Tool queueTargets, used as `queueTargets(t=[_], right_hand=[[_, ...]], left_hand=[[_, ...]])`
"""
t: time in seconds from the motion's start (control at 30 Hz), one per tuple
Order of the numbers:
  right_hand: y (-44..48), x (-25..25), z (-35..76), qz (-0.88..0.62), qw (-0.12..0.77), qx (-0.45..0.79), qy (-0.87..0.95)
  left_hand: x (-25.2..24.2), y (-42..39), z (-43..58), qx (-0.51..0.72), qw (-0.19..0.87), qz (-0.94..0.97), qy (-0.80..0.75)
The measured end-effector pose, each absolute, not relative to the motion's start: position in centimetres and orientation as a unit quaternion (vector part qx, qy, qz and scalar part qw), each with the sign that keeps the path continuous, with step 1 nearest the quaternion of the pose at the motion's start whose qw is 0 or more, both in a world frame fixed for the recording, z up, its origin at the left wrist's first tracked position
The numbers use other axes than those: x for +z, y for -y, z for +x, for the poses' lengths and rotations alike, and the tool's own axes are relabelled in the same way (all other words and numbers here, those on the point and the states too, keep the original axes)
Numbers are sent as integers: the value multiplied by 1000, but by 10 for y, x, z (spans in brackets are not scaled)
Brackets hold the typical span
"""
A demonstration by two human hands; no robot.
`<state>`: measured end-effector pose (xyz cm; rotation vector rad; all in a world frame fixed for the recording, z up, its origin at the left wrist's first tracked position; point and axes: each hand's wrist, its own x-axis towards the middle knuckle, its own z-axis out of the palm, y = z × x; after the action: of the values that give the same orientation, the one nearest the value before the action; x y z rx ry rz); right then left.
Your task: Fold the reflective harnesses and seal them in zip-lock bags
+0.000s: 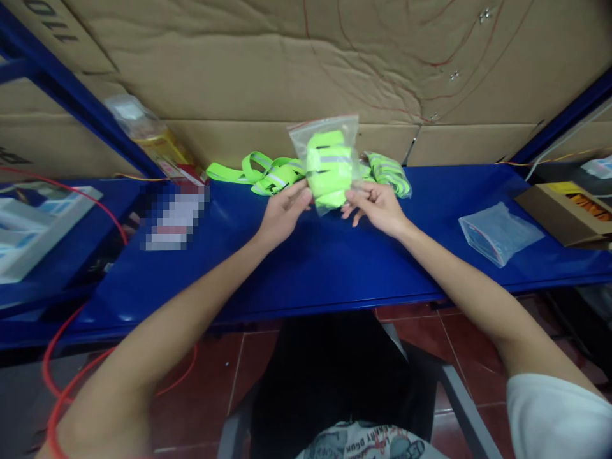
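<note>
A clear zip bag (329, 167) with a folded neon-yellow reflective strap inside is held upright above the blue table. My left hand (283, 215) pinches its lower left edge between thumb and fingers. At the lower right corner, my right hand (377, 205) grips the bag, with some fingers curled below it. Behind the left hand lies a loose neon reflective strap (268, 173) with grey stripes. Another bundled neon strap (389, 173), seemingly in clear plastic, sits behind the right hand.
An empty-looking zip bag (500, 233) lies right on the blue table (306, 274), beside an open cardboard box (568, 213). A plastic bottle (148, 131) stands back left. Cardboard (239, 76) walls the back. A red hose (57, 382) hangs at left.
</note>
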<state>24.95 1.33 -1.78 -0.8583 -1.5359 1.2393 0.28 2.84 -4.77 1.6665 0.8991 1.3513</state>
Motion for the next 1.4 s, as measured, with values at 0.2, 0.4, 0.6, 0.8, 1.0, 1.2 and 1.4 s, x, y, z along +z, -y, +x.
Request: queueTargets(t=[0.2,0.4,0.6,0.8,1.0,1.2,1.4], right_hand=[[-47,-14,296,-442,532,372,619],[-62,-17,322,-511,429,322,672],[-65,-18,332,-590,452,75,664],[-31,-9,303,-520,451,-5,726],[3,-23,249,-338,334,148,868],[7,-25,239,-343,346,308,817],[3,-23,233,-377,440,509,637]], left_hand=[[-44,-57,-41,505,22,700,-504],[-56,-78,-67,372,-21,707,-602],[-60,-75,-57,270,6,745,-609],[-59,-76,-52,240,-41,738,-629],[-64,-92,-57,452,23,661,-599],[-54,-77,-35,636,345,506,-470],[-43,-35,5,533,485,583,-374]])
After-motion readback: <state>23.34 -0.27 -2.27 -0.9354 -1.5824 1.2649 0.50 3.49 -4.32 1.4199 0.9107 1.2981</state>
